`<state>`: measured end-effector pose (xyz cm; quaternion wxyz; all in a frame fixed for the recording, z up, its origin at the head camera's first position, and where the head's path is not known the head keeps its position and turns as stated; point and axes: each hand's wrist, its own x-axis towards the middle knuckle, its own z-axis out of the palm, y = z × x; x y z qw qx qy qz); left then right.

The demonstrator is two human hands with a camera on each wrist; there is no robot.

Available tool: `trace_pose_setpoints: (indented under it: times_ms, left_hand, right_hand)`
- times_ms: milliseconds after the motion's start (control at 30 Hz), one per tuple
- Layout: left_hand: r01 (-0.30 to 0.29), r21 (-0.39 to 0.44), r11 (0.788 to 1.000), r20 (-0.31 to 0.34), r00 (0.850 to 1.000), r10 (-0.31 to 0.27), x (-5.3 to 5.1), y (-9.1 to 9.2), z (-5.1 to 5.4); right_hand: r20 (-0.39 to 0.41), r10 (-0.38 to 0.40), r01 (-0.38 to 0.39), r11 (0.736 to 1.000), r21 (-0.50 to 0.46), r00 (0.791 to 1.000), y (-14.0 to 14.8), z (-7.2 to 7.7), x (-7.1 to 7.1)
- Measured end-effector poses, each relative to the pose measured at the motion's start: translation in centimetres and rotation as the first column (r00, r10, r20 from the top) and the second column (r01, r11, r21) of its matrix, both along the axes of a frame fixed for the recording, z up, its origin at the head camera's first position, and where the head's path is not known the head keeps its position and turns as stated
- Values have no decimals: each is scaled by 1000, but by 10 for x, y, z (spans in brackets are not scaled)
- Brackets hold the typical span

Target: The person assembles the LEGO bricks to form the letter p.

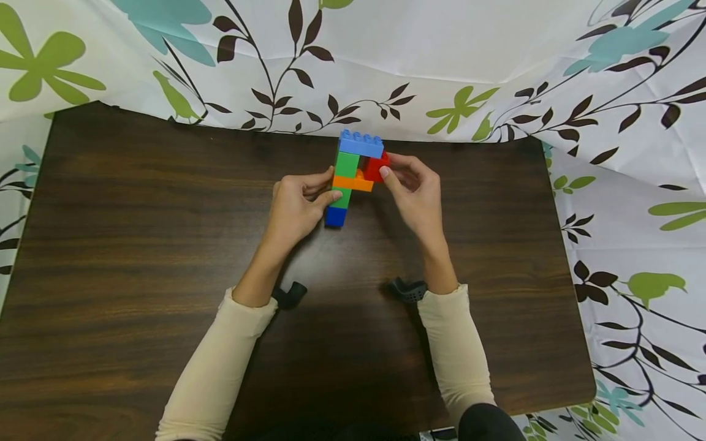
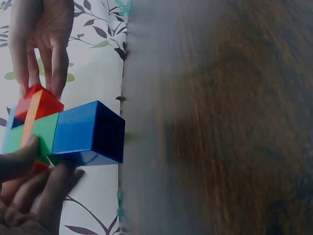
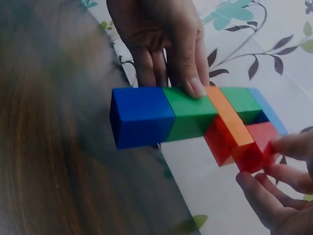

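A tower of toy building bricks is held up between both hands. From its near end run a dark blue brick (image 1: pixel 335 217), a green brick (image 1: pixel 341 198), an orange brick (image 1: pixel 352 182), a second green brick (image 1: pixel 347 165) and a light blue brick (image 1: pixel 361 144). My left hand (image 1: pixel 296 205) grips the tower's left side, its thumb on the lower green brick. Between thumb and fingers, my right hand (image 1: pixel 417 195) pinches a red brick (image 3: pixel 262 137) at the gap between the orange and light blue bricks. Whether the red brick is locked onto the studs I cannot tell.
Under the hands is a dark wooden table (image 1: pixel 138 257). A white cloth (image 1: pixel 386 49) printed with leaves and birds hangs along its far edge and both sides. Dark straps or mounts (image 1: pixel 290 295) show near both wrists.
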<state>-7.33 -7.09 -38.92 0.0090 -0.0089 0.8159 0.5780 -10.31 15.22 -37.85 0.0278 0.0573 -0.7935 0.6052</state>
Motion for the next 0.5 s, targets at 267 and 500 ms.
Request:
trace_pose_setpoints:
  times_ms: [267, 500]
  left_hand:
    - [-6, -160, 987, 39, 999, 13, -3, 1, -1]
    - [42, -195, 980, 86, 996, -26, -8, -1, -6]
  right_hand:
    - [109, 3, -11, 998, 69, 994, -9, -8, -4]
    - [179, -7, -20, 989, 150, 984, -12, -20, -8]
